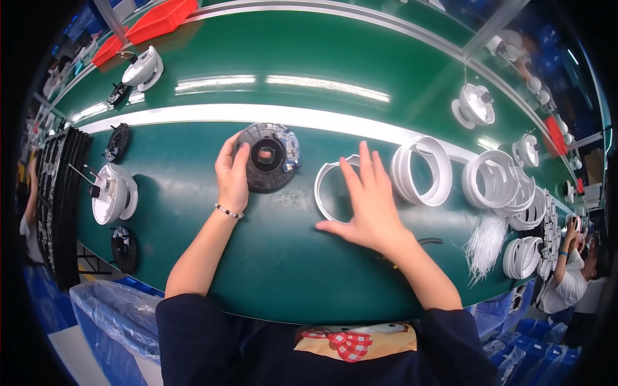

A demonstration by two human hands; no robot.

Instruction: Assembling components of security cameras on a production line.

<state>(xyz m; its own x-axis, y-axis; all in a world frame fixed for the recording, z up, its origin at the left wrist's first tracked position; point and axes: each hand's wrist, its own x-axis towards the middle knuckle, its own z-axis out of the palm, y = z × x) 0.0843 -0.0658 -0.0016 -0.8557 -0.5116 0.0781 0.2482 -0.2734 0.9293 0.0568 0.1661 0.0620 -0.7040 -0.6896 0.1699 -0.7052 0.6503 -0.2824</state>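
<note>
My left hand, a beaded bracelet at its wrist, grips the left edge of a round black plastic disc. The disc has a hole in its middle and a blue circuit board along its right side. A fingertip shows through the hole. Over a thin white ring lying on the green table, my right hand is spread with fingers apart. It partly hides the ring; whether it touches it I cannot tell. Just right of that hand stands a thicker white ring housing.
More white rings and a bundle of white ties lie to the right. At left are a white housing and black discs. A dark tool lies beside my right forearm. Black trays are stacked far left; a person sits far right.
</note>
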